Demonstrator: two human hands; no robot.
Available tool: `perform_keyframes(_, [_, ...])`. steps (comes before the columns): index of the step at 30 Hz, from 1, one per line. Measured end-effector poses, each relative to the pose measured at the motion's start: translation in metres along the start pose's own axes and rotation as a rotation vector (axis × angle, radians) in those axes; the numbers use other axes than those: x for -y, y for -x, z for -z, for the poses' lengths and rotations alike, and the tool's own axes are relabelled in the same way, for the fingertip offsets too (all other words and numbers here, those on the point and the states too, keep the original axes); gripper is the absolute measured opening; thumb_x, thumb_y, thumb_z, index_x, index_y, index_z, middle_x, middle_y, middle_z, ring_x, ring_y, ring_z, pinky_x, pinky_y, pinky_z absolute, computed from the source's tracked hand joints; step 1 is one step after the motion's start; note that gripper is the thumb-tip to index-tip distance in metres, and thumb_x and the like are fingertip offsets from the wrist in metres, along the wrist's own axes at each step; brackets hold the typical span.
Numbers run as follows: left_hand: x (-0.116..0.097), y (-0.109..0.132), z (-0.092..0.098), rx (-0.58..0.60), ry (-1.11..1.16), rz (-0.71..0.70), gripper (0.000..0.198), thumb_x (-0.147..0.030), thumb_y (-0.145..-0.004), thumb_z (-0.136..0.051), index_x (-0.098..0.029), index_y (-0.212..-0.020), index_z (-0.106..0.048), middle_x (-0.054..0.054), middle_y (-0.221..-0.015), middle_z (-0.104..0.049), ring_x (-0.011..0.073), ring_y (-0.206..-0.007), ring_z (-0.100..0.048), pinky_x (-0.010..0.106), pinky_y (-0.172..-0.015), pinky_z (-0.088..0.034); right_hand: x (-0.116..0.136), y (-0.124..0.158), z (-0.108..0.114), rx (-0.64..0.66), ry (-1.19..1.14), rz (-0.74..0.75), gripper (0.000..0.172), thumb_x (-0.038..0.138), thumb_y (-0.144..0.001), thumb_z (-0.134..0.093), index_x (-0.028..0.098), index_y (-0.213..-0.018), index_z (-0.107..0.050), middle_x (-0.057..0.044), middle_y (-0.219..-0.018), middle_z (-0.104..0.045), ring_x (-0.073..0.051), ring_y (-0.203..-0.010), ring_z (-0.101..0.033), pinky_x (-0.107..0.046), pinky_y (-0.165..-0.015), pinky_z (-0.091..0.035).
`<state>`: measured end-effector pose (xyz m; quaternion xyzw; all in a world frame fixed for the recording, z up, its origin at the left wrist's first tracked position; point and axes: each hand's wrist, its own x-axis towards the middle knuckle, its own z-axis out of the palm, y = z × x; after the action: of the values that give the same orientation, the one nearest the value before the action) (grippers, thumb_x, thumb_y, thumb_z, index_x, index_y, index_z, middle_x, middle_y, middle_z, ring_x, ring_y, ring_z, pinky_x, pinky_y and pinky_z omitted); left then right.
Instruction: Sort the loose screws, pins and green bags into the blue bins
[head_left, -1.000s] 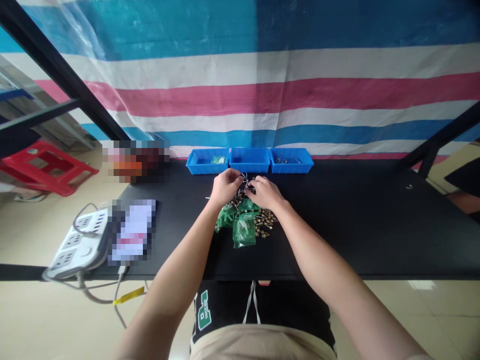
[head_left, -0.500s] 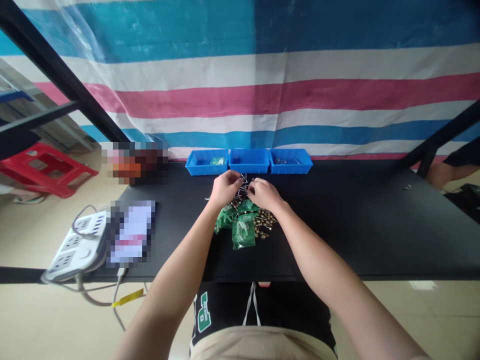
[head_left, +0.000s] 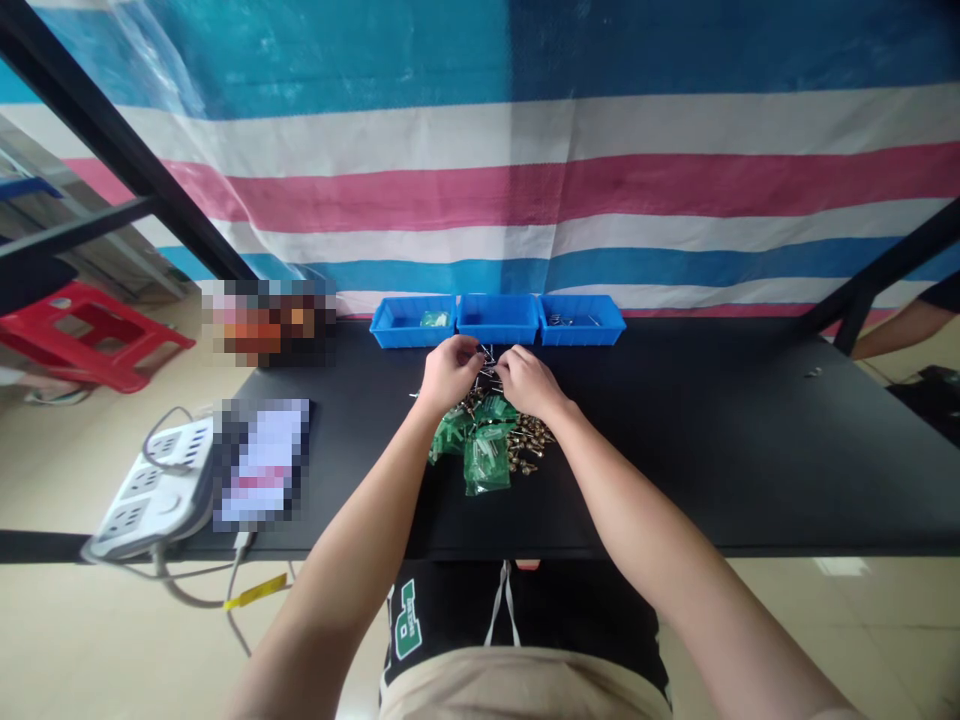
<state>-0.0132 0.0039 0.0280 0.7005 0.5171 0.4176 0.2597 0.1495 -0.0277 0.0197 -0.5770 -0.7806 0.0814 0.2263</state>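
Note:
My left hand [head_left: 452, 374] is over the far end of a pile, with thumb and fingers pinched together. Just to the right, my right hand [head_left: 529, 380] is also closed, its fingertips close to the left ones. Thin silver pin-like pieces [head_left: 487, 356] lie between them; what either hand grips is too small to make out. Nearer me are small green plastic bags [head_left: 487, 460] with pale pieces inside. Brass-coloured fasteners with thick heads [head_left: 530, 440] are heaped right of the bags, partly under my right wrist.
Three blue bins stand behind the pile: the left bin [head_left: 390, 325] holds a green packet, the middle bin [head_left: 498, 330] shows nothing inside, the right bin [head_left: 574, 337] holds silver pieces. A power strip [head_left: 161, 490] and a blurred-out phone-like object [head_left: 262, 465] lie left. Another person's arm [head_left: 904, 328] shows far right.
My right hand has shifted slightly away from me, up over the silver pieces. My left hand has barely moved. The other person's arm at the far right has changed position.

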Motion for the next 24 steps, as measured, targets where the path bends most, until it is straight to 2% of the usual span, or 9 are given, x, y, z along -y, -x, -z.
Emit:
perform_keyframes(2, [-0.001,0.001,0.000,0.002,-0.005,-0.041,0.026,-0.029,-0.077,-0.063,-0.018,-0.100,-0.071,0.007,-0.097,-0.071,0.0190,-0.081,-0.064,0.032,-0.079,-0.049,-0.001,0.000,0.000,-0.025,-0.032,0.026,0.024,0.022,-0.099,-0.037,0.017,-0.098,-0.060,-0.011,-0.105,-0.062,-0.021,-0.096,-0.058,-0.031,-0.080,-0.044])
perform_keyframes(4, [-0.004,0.002,0.000,0.051,0.003,-0.086,0.025,-0.031,-0.080,-0.061,-0.019,-0.100,-0.072,0.008,-0.100,-0.071,0.0198,-0.085,-0.065,0.032,-0.080,-0.049,-0.002,0.000,-0.001,-0.055,-0.058,0.058,0.025,0.023,-0.099,-0.034,0.016,-0.100,-0.058,-0.011,-0.104,-0.062,-0.021,-0.094,-0.058,-0.031,-0.080,-0.043])
perform_keyframes(9, [-0.010,0.005,0.003,0.142,0.036,-0.118,0.022,-0.034,-0.083,-0.059,-0.019,-0.088,-0.074,0.006,-0.090,-0.074,0.0201,-0.081,-0.065,0.031,-0.077,-0.049,-0.005,-0.001,-0.005,-0.108,-0.092,0.080,0.032,0.026,-0.101,-0.026,0.017,-0.099,-0.057,-0.011,-0.101,-0.061,-0.022,-0.094,-0.058,-0.031,-0.082,-0.043])
perform_keyframes(18, [-0.008,0.008,0.001,0.298,0.237,-0.121,0.022,-0.036,-0.079,-0.065,-0.016,-0.087,-0.069,0.006,-0.084,-0.072,0.0172,-0.074,-0.063,0.029,-0.070,-0.050,-0.004,0.001,-0.003,-0.195,-0.075,0.055,0.038,0.029,-0.102,-0.024,0.020,-0.087,-0.057,-0.010,-0.089,-0.063,-0.021,-0.085,-0.058,-0.029,-0.079,-0.042])
perform_keyframes(22, [-0.005,0.008,-0.001,0.360,0.347,-0.111,0.030,-0.031,-0.074,-0.069,-0.015,-0.099,-0.065,0.003,-0.076,-0.067,0.0144,-0.068,-0.060,0.026,-0.064,-0.048,-0.002,0.002,-0.002,-0.209,-0.125,0.057,0.040,0.034,-0.102,-0.025,0.020,-0.085,-0.058,-0.009,-0.089,-0.064,-0.020,-0.085,-0.059,-0.028,-0.079,-0.042])
perform_keyframes(24, [-0.004,0.006,0.000,0.339,0.395,-0.089,0.038,-0.030,-0.073,-0.069,-0.014,-0.108,-0.065,0.002,-0.077,-0.066,0.0143,-0.069,-0.060,0.027,-0.065,-0.048,-0.001,0.003,-0.001,-0.218,-0.168,0.053,0.040,0.036,-0.102,-0.026,0.020,-0.087,-0.060,-0.009,-0.090,-0.065,-0.020,-0.086,-0.060,-0.028,-0.080,-0.043])
